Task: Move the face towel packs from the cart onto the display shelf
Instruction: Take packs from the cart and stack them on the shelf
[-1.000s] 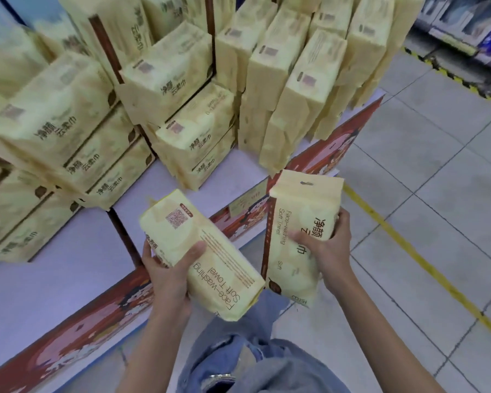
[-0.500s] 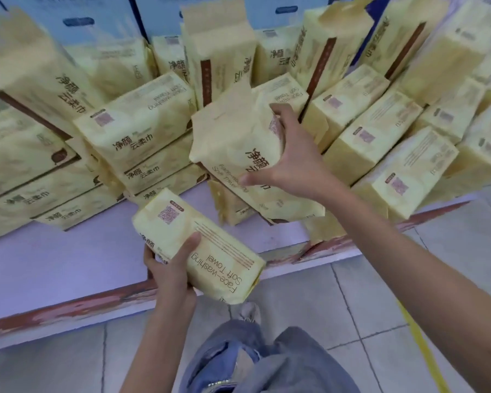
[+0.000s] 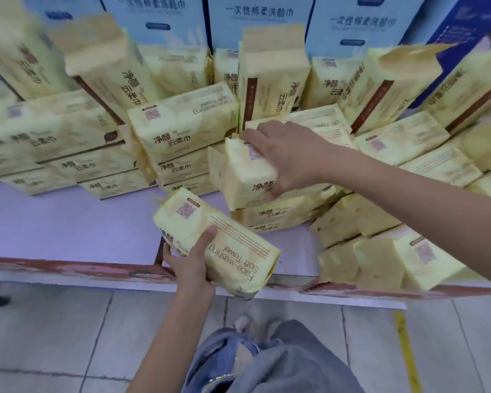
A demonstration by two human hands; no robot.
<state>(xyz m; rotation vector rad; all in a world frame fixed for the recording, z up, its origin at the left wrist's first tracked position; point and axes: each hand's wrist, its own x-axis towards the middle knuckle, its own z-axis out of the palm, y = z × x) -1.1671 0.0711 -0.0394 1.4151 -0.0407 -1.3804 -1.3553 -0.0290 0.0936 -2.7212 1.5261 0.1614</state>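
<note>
My left hand (image 3: 192,268) grips a yellow face towel pack (image 3: 230,251) printed "Face-washing Soft Towel", held tilted above the shelf's front edge. My right hand (image 3: 289,157) rests on top of a second yellow pack (image 3: 244,180), which lies on a short stack of two packs (image 3: 275,217) on the lavender display shelf (image 3: 68,222). The fingers wrap its top and right side. Several more yellow packs (image 3: 182,123) stand and lie stacked across the shelf behind and on both sides. The cart is out of view.
Blue cartons (image 3: 255,18) line the back of the shelf. Loose packs (image 3: 380,259) crowd the shelf's right front corner. A bare lavender patch lies at the left front. The red shelf edge (image 3: 68,269) runs above the grey tiled floor (image 3: 68,336); my jeans (image 3: 267,361) show below.
My right hand has carried its pack down and right from mid-air onto the short stack on the shelf. The left hand still holds its pack at about the same spot.
</note>
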